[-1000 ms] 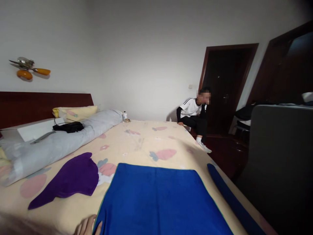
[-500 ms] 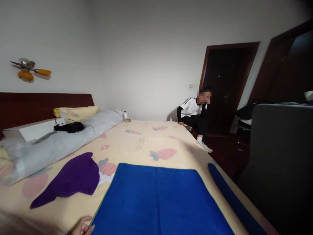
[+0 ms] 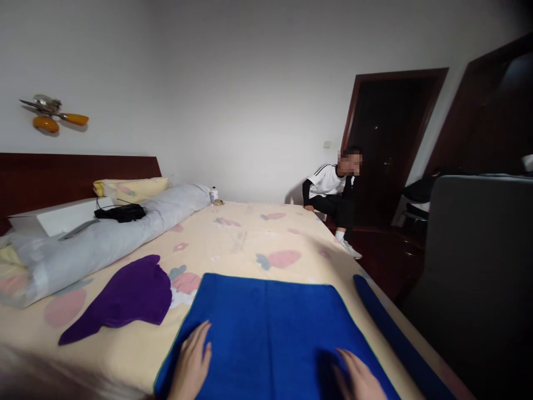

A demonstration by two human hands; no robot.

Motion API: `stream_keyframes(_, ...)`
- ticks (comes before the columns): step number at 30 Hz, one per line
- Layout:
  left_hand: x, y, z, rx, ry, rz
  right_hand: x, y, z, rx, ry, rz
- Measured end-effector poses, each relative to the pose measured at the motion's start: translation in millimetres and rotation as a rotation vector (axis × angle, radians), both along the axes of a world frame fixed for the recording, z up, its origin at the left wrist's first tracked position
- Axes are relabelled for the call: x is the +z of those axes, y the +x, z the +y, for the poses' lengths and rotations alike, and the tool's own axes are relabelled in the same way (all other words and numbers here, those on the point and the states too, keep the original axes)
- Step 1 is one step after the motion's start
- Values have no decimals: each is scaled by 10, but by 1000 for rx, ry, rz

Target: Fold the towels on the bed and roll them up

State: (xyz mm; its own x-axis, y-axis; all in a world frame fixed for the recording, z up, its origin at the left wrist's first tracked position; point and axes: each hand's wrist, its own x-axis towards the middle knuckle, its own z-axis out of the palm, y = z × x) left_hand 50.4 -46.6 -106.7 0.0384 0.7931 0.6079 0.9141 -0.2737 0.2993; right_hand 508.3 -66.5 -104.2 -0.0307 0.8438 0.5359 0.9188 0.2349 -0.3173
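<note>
A blue cloth (image 3: 245, 316) with a thin green edge lies spread flat on the bed, a crease running down its middle. Over its left edge is my left hand (image 3: 194, 358), fingers stretched forward and nothing held. My right hand (image 3: 356, 372) is above the cloth's lower right part, its fingers extended and casting a shadow; whether it touches the cloth I cannot tell. To the left lies a crumpled purple cloth (image 3: 129, 294). A narrow folded blue cloth (image 3: 391, 328) runs along the bed's right edge.
The bed (image 3: 233, 233) has a cream sheet with a strawberry pattern. A rolled grey quilt (image 3: 125, 241), a white box (image 3: 62, 216) and a black item (image 3: 120, 212) are at the left. A person (image 3: 328, 183) sits at the far right corner. A dark grey chair back (image 3: 478, 266) stands right.
My left hand has moved up and inward from the cloth's lower left edge. My right hand has come into view over the lower right. The cloths look unmoved on the bed.
</note>
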Motion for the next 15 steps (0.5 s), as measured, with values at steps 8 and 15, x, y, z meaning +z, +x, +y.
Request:
stream_keyframes(8, 315, 1490, 945, -287, -520, 193, 233, -1734, 1137, 418, -416, -75)
stream_keyframes(15, 267, 721, 1309, 5, -604, 231, 143, -845, 1506, 137, -451, -141)
